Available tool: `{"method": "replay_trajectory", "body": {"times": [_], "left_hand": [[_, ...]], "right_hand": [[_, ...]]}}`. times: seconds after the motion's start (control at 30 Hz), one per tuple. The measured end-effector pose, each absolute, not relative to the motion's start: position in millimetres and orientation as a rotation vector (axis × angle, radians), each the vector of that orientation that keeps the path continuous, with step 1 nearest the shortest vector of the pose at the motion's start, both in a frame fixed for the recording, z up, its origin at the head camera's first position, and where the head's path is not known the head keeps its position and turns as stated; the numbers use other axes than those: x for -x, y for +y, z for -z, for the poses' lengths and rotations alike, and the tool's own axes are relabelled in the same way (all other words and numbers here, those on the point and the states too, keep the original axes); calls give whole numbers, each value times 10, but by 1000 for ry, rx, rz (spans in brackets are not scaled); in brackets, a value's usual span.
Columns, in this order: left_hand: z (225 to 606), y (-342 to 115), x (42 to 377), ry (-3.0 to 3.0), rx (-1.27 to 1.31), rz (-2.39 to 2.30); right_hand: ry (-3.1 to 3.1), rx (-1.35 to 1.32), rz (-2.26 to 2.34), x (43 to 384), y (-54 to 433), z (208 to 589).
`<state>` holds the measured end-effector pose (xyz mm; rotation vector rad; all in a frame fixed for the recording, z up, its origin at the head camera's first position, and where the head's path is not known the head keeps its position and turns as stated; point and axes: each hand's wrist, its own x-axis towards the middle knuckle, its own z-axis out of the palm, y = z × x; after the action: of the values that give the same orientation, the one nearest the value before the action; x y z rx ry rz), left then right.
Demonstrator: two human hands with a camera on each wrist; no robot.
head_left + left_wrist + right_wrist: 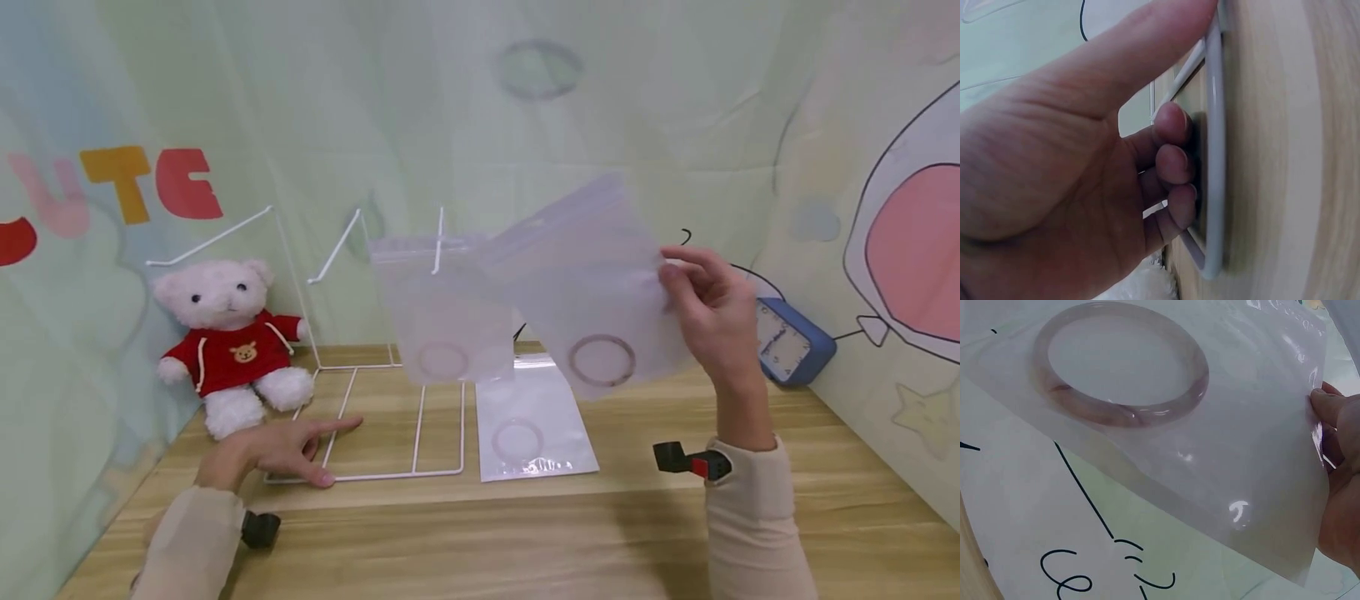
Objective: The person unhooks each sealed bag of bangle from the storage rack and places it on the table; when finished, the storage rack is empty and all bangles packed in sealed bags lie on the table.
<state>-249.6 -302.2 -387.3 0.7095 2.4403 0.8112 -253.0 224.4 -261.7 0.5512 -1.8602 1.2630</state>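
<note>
My right hand (716, 312) pinches the side edge of a frosted zip bag (577, 292) between thumb and fingers, in the air and tilted. A brownish, streaked bangle (1119, 415) lies inside that bag. Its upper left corner overlaps a second zip bag (442, 308), which hangs from the right prong of a white wire rack (367, 477) and holds a pale bangle (443, 362). My left hand (288, 450) is down at the rack's base, index finger straight out, thumb on the front wire. In the left wrist view the other fingers (1175, 164) are loosely bent beside the wire.
A third bag (534, 425) with a bangle lies on the wooden table (525, 542), right of the rack. Behind the left hand sits a white teddy bear (232, 342) in a red top. A blue clock (795, 340) stands at the right wall. Printed cloth encloses the table.
</note>
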Motion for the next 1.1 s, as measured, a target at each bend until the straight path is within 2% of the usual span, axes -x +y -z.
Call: {"method": "replay_trajectory", "body": {"times": [0.53, 1.1], "left_hand": [[3913, -3036, 2491, 2454, -711, -815], [3900, -3041, 2507, 2433, -777, -830]], "right_hand": [[-2076, -340, -1366, 2714, 2547, 2803], [-2402, -114, -1230, 2950, 2676, 3114]]}}
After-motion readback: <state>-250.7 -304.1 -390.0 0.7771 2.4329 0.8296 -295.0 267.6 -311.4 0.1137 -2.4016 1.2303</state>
